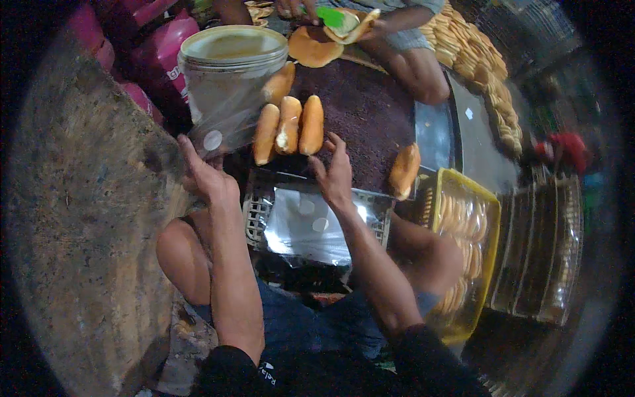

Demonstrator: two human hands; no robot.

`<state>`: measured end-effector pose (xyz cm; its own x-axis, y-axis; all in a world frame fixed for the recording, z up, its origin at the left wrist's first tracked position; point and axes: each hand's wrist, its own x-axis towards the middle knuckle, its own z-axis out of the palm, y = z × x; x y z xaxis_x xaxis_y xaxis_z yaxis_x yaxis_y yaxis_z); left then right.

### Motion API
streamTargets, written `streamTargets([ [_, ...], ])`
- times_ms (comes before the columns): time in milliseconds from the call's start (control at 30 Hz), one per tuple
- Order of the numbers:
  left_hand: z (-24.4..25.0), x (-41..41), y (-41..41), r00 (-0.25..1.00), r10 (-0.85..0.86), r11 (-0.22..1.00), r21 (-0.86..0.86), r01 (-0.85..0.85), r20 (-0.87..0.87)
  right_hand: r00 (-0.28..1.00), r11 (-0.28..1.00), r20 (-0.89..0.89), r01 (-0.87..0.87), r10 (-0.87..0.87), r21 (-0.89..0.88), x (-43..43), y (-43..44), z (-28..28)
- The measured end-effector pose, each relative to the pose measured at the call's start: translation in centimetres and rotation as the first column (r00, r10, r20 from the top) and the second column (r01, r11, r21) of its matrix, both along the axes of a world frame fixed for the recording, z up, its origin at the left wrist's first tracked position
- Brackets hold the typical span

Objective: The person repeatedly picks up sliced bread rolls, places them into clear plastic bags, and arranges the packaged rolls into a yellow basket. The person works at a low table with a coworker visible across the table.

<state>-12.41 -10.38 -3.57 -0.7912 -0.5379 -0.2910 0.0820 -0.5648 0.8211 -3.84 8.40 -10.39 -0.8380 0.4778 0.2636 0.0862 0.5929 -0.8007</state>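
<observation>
My left hand holds a clear plastic bag with a round white spot, in front of the large white bucket. With fingers apart, my right hand is just below the nearest end of an elongated bread roll. Two more rolls lie beside it in a row, one with white filling showing at its end. Another roll lies behind them, and one more is at the right edge of the dark tray. A stack of clear bags lies on a plastic crate before me.
Across the tray, another person's hands hold an opened bread and a green spreader. A yellow crate of bagged rolls stands at right. Many breads are piled at the upper right. Pink containers stand behind the bucket.
</observation>
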Motion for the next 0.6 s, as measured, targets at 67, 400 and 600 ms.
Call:
streamTargets([
  [67, -0.4, 0.0, -0.8, 0.994, -0.111, 0.992, 0.051, 0.111, -0.012, 0.999, 0.986, -0.004, -0.032, 0.033, 0.162, -1.8, -0.8, -2.6],
  [400, -5.2, 0.0, -0.1, 0.93, -0.353, 0.923, -0.196, 0.33, -0.098, 1.0, 0.977, 0.02, -0.011, 0.016, -0.211, -0.3, 7.6, 1.1],
  [600, -3.4, 0.3, 1.2, 0.883, -0.449, 0.849, -0.372, 0.375, -0.134, 0.999, 0.785, 0.051, 0.037, -0.007, -0.618, 13.1, 11.4, 13.3],
])
